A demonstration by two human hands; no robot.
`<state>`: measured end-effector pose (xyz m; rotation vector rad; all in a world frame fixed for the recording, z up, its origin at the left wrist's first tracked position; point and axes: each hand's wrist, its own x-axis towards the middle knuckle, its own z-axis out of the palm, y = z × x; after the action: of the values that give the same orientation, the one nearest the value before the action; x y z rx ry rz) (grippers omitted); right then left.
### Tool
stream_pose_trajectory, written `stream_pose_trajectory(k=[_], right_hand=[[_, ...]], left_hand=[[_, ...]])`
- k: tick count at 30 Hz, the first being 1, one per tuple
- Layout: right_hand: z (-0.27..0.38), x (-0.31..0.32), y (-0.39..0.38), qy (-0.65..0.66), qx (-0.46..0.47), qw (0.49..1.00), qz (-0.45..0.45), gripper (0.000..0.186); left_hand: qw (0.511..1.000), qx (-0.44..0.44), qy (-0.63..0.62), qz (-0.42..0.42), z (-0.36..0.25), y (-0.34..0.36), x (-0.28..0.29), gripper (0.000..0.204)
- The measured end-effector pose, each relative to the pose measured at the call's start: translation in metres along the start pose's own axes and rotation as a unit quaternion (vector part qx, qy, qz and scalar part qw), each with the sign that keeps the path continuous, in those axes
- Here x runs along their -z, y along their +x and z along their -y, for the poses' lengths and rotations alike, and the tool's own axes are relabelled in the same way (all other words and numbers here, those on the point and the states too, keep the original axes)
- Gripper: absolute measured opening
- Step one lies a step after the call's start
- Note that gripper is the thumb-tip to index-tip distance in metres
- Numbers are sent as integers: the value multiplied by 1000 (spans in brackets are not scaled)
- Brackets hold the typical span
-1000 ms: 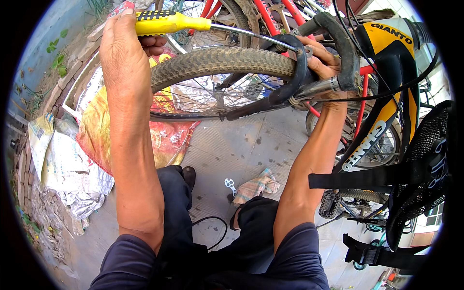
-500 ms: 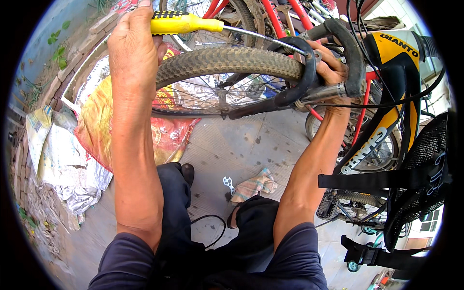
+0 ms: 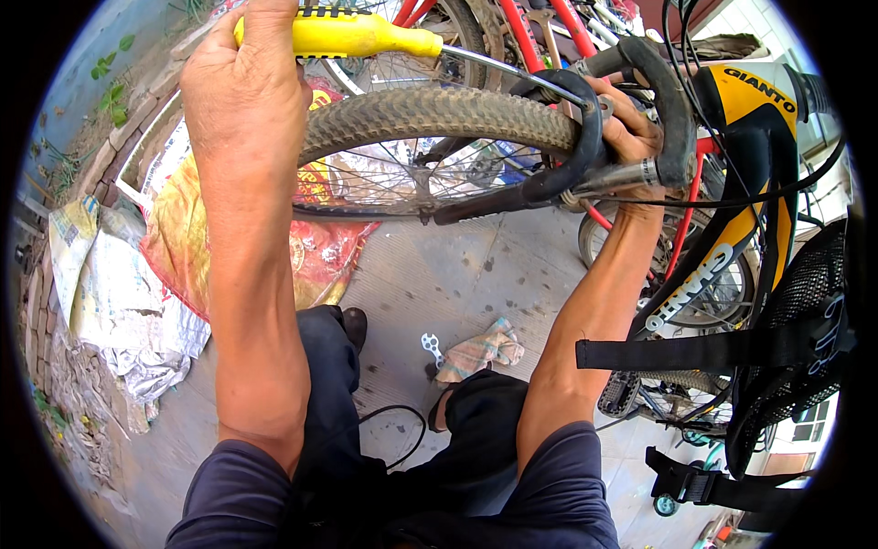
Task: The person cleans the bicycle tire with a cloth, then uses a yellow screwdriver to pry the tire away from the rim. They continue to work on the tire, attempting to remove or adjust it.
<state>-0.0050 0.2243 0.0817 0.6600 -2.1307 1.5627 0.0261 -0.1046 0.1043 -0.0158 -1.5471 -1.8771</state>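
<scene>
My left hand [image 3: 249, 101] is closed around the yellow handle of a screwdriver [image 3: 370, 37] at the upper left. The screwdriver's metal shaft slopes down to the right, its tip by a small metal piece [image 3: 604, 108] on the black arch of the bicycle fork [image 3: 590, 146]. My right hand [image 3: 633, 128] is wrapped round the fork's top from behind, fingers partly hidden by the arch and the fork leg. Between my hands lies the front wheel with its knobby, dusty tyre [image 3: 430, 112], its left part hidden behind my left hand.
The black-and-yellow bicycle frame [image 3: 754, 165] stands at right, with black straps [image 3: 658, 353] and a mesh bag [image 3: 791, 320] in front. On the floor lie a flat multi-hole wrench [image 3: 432, 348] and a checked rag [image 3: 483, 352]. Sacks [image 3: 128, 302] lie at left; red bicycle tubes [image 3: 521, 32] stand behind.
My left hand has turned slightly, and the screwdriver handle has shifted a little right and up. The tip and my right hand stay at the fork.
</scene>
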Motion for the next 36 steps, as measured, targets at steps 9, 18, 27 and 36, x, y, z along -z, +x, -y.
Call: stream_pose_trajectory(k=[9,18,27,36], right_hand=[[-1,-5,-1,38,-17,999,-16,31],[-1,-5,-2,15,-9,1000,-19,31],[-2,-4,-1,26,-17,999,-26,31],[-6,-3,-2,51,4,999,-20,31]], left_hand=[[1000,-15,-13,-5,-2,-3,0,28],[998,-19,-46,45,2,1,1,28],[988,-66,12,137,-7,0,8,30],[986,-51,21,156,-3,3,12,35]])
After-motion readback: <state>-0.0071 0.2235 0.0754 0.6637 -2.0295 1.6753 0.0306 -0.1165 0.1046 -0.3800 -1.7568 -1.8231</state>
